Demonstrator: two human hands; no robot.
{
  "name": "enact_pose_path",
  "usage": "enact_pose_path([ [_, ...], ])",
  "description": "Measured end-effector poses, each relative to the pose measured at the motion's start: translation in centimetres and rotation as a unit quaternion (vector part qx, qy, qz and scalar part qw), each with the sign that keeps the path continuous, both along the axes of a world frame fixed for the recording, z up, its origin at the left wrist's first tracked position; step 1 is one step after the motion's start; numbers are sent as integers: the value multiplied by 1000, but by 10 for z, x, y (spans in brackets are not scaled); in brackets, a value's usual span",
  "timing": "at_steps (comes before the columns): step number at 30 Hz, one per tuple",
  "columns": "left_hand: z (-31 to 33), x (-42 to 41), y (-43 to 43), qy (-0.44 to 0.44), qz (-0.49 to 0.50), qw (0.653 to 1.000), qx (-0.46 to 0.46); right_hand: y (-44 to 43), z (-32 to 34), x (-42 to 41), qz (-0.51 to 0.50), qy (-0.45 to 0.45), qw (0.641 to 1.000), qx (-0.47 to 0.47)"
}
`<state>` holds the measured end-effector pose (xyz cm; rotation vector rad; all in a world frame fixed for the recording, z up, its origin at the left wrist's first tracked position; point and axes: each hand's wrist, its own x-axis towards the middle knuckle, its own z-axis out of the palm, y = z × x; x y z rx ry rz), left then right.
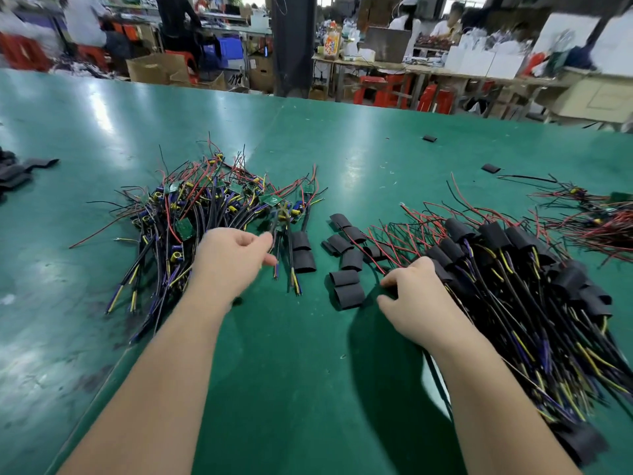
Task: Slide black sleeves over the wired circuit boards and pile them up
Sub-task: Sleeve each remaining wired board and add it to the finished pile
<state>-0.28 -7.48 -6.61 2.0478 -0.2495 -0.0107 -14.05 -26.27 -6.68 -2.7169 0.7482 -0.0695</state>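
The left hand (pixel 233 262) reaches to the near right edge of the pile of bare boards (pixel 205 207) on the green worktop (pixel 308 149), thumb and forefinger pinching the wires of one wired circuit board (pixel 279 219). The board lies just beyond the fingers, its long axis running far to near. The loose black sleeves (pixel 346 269) lie just right of it, nearer the right hand (pixel 411 296). That hand's fingers curl on the sleeved pile (pixel 513 269); whether they grip anything is unclear.

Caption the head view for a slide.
Left hand pinches a wired board at the bare pile; right hand touches the sleeved pile, loose black sleeves between.
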Motion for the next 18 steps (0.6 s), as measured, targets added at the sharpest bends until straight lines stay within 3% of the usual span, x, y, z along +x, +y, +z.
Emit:
enact_pose_path([
  [2, 10, -1, 6, 74, -17, 986, -147, 0, -2, 1, -7, -23, 1000, 2],
  [6, 23, -2, 10, 213, -48, 911, -351, -1, -5, 1, -11, -62, 998, -3],
  [10, 25, -7, 11, 255, -119, 880, -383, -6, -2, 3, -18, -177, 984, -4],
  [12, 27, -12, 12, 257, -196, 872, -366, -2, 1, 5, -16, -241, 968, 68],
  [13, 26, -14, 13, 257, -243, 865, -357, 2, 3, 6, -17, -260, 954, 146],
  [14, 25, -16, 14, 252, -293, 856, -343, 8, 6, 7, -20, -277, 923, 267],
  [15, 24, -18, 16, 238, -342, 850, -323, 13, 10, 9, -29, -295, 857, 422],
  [17, 21, -22, 19, 206, -444, 830, -268, 15, 18, 8, -22, -294, 659, 692],
  [18, 20, -24, 21, 198, -488, 814, -243, 13, 21, 4, 4, -285, 581, 763],
])
